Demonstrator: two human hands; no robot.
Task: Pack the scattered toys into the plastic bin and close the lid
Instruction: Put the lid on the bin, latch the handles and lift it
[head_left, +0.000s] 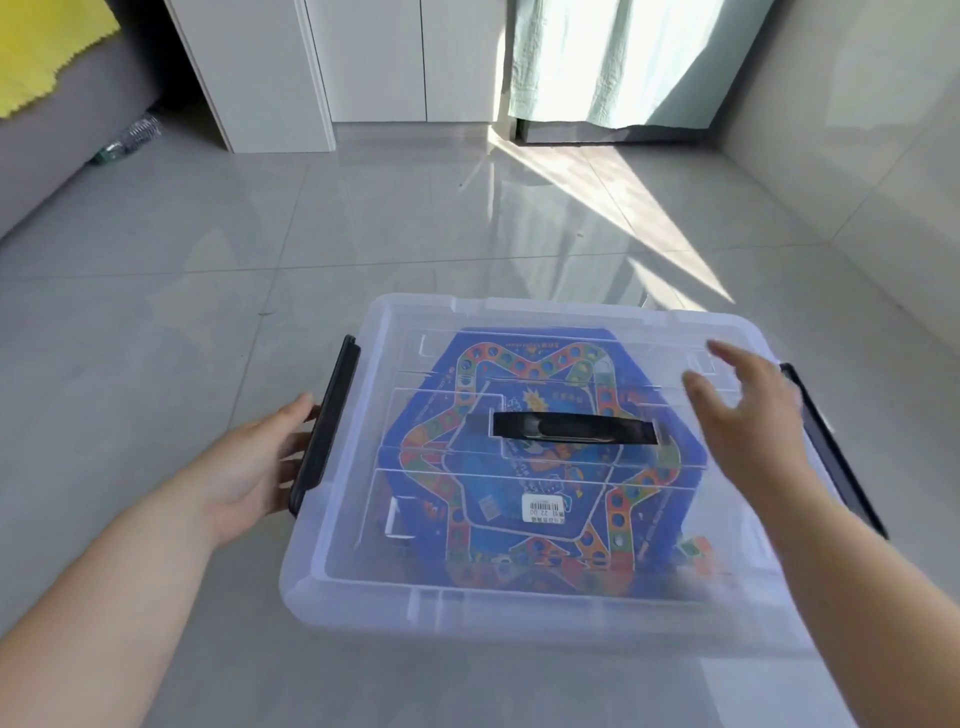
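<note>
Between our hands sits the plastic bin (519, 626), toys (467, 467) inside, lid (519, 312) on. Our left hand (265, 457) touches the left latch (324, 426), fingers loose; our right hand (748, 415) hovers spread (blurred) over the lid. Only latching seems left.

Bright daylight through curtain (613, 57), upper right. I see hard sun streaks glaring on glossy floor (208, 249). Right grip (748, 415) motion-blurred. Frame edges bow.

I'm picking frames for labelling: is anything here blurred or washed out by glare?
Head view: the right hand is motion-blurred, as is the near right corner of the lid; the left hand is sharp. Head view also: sunlight past the curtain leaves a bright glare patch on the floor.
</note>
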